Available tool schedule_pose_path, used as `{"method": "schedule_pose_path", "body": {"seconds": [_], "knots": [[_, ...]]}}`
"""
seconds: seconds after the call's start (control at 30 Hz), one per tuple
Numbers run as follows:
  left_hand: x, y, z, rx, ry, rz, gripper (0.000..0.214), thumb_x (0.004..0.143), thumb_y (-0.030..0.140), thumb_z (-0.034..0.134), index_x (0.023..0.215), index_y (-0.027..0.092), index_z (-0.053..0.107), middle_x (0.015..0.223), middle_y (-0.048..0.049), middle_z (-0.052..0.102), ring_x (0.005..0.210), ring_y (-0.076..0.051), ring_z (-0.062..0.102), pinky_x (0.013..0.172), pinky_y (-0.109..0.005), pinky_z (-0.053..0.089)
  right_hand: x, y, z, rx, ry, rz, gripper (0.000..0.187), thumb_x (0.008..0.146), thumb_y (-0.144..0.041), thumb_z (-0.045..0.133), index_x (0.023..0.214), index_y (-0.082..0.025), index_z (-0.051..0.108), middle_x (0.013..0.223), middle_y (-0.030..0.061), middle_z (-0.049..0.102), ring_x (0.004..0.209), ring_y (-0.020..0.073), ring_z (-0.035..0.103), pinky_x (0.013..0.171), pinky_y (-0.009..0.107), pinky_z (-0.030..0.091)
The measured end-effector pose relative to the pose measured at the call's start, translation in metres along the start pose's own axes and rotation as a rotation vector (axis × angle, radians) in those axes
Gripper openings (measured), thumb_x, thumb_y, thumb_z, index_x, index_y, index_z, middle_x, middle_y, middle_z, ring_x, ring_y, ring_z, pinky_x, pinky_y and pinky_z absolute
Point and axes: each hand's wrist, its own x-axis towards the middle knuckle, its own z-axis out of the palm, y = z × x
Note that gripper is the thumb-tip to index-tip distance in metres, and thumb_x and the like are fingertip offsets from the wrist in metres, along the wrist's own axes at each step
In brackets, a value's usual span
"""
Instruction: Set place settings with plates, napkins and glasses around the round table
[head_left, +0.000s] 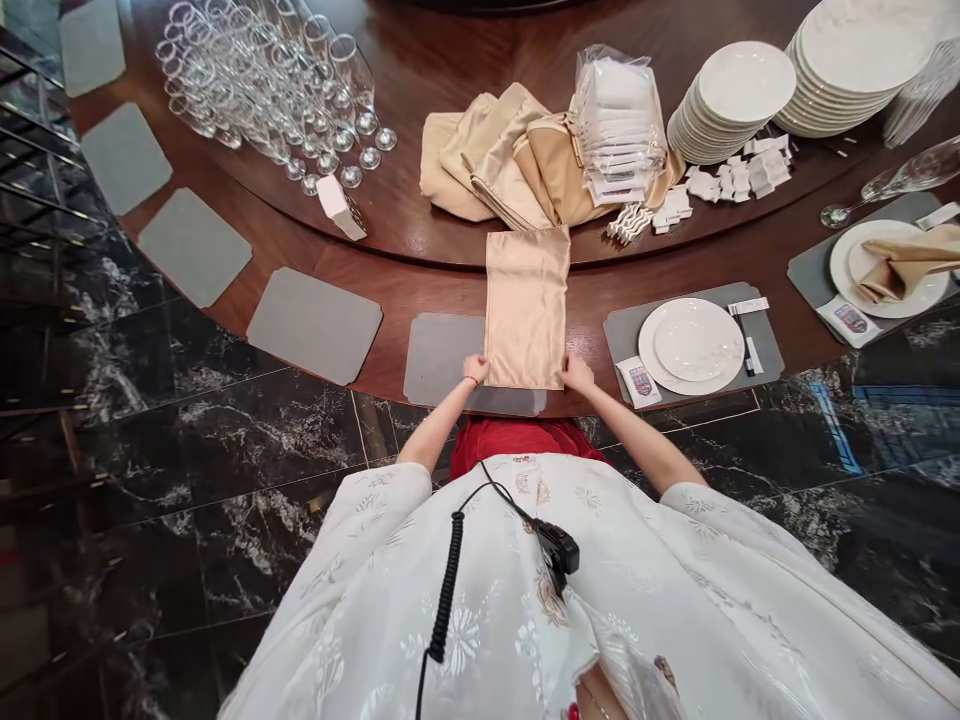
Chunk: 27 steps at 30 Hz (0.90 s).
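A champagne satin napkin [526, 308] lies flat and folded into a long strip, across the wooden table edge [420, 290]. My left hand [475, 368] holds its near left corner, and my right hand [577, 373] holds its near right corner. Its near end overlaps a grey placemat [442, 358], which shows to the left of the napkin. Beyond the far end, a heap of similar folded napkins [510, 165] lies on the wooden turntable.
More grey placemats [315, 326] curve along the table to the left. To the right, a place setting [691, 345] holds white plates. Wine glasses [270, 90], stacked white plates [731, 100] and a bag of white packets [619, 130] stand on the turntable. Black marble floor lies below.
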Motion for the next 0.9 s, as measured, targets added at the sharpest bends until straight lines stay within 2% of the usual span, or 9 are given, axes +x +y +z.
{"method": "schedule_pose_path", "body": {"seconds": [0.07, 0.13, 0.23, 0.33, 0.47, 0.63, 0.73, 0.9], "knots": [[-0.018, -0.016, 0.022, 0.101, -0.021, -0.092, 0.015, 0.081, 0.023, 0.069, 0.093, 0.015, 0.073, 0.103, -0.0128, 0.070, 0.100, -0.023, 0.065, 0.093, -0.032, 0.050, -0.026, 0.023, 0.024, -0.106, -0.028, 0.110, 0.050, 0.078, -0.028, 0.071, 0.123, -0.013, 0.054, 0.124, 0.0190, 0.061, 0.105, 0.0299, 0.065, 0.089, 0.040, 0.053], [-0.027, -0.022, 0.037, 0.157, -0.002, -0.129, 0.017, 0.079, 0.028, 0.073, 0.091, 0.016, 0.073, 0.113, -0.0137, 0.066, 0.101, -0.023, 0.064, 0.091, -0.032, 0.050, -0.040, 0.035, 0.038, -0.144, -0.017, 0.126, 0.060, 0.078, -0.030, 0.070, 0.131, -0.013, 0.049, 0.129, 0.0202, 0.057, 0.109, 0.0312, 0.064, 0.089, 0.040, 0.053], [-0.032, -0.027, 0.052, 0.196, 0.034, -0.129, 0.016, 0.080, 0.033, 0.074, 0.082, 0.017, 0.070, 0.120, -0.0128, 0.061, 0.104, -0.024, 0.062, 0.088, -0.031, 0.049, -0.045, 0.039, 0.053, -0.166, 0.051, 0.057, 0.056, 0.087, -0.030, 0.060, 0.138, -0.015, 0.044, 0.130, 0.0193, 0.056, 0.110, 0.0304, 0.063, 0.089, 0.039, 0.052], [-0.033, -0.033, 0.059, 0.194, 0.093, -0.126, 0.011, 0.084, 0.029, 0.070, 0.086, 0.019, 0.067, 0.120, -0.0114, 0.060, 0.103, -0.023, 0.061, 0.087, -0.031, 0.048, -0.046, 0.038, 0.062, -0.198, 0.092, -0.001, 0.049, 0.095, -0.024, 0.044, 0.143, -0.015, 0.042, 0.129, 0.0188, 0.059, 0.109, 0.0280, 0.064, 0.089, 0.037, 0.051], [-0.029, -0.041, 0.059, 0.173, 0.089, -0.101, 0.011, 0.083, 0.023, 0.069, 0.090, 0.020, 0.060, 0.107, -0.0085, 0.062, 0.096, -0.021, 0.061, 0.085, -0.030, 0.046, -0.047, 0.040, 0.068, -0.311, 0.110, -0.095, 0.050, 0.096, -0.017, 0.039, 0.146, -0.017, 0.042, 0.127, 0.0164, 0.061, 0.109, 0.0261, 0.060, 0.088, 0.034, 0.049], [-0.023, -0.045, 0.060, 0.067, 0.163, -0.157, 0.028, 0.074, 0.021, 0.076, 0.097, 0.019, 0.059, 0.113, -0.0088, 0.061, 0.096, -0.020, 0.061, 0.087, -0.029, 0.046, -0.045, 0.046, 0.066, -0.482, 0.052, -0.184, 0.041, 0.101, -0.015, 0.034, 0.132, -0.023, 0.058, 0.121, 0.0150, 0.059, 0.104, 0.0242, 0.056, 0.084, 0.032, 0.046], [-0.023, -0.045, 0.063, 0.002, 0.172, -0.171, 0.026, 0.073, 0.025, 0.079, 0.092, 0.019, 0.063, 0.110, -0.0081, 0.062, 0.099, -0.020, 0.061, 0.090, -0.029, 0.046, -0.045, 0.049, 0.063, -0.511, 0.060, -0.186, 0.037, 0.101, -0.016, 0.035, 0.125, -0.022, 0.063, 0.122, 0.0154, 0.057, 0.104, 0.0241, 0.053, 0.083, 0.032, 0.044], [-0.025, -0.044, 0.069, 0.004, 0.156, -0.198, 0.024, 0.068, 0.031, 0.084, 0.082, 0.018, 0.070, 0.115, -0.0098, 0.062, 0.100, -0.021, 0.063, 0.092, -0.030, 0.048, -0.047, 0.052, 0.060, -0.518, 0.069, -0.193, 0.035, 0.100, -0.016, 0.039, 0.124, -0.020, 0.064, 0.122, 0.0150, 0.058, 0.107, 0.0246, 0.051, 0.082, 0.031, 0.044]]}}
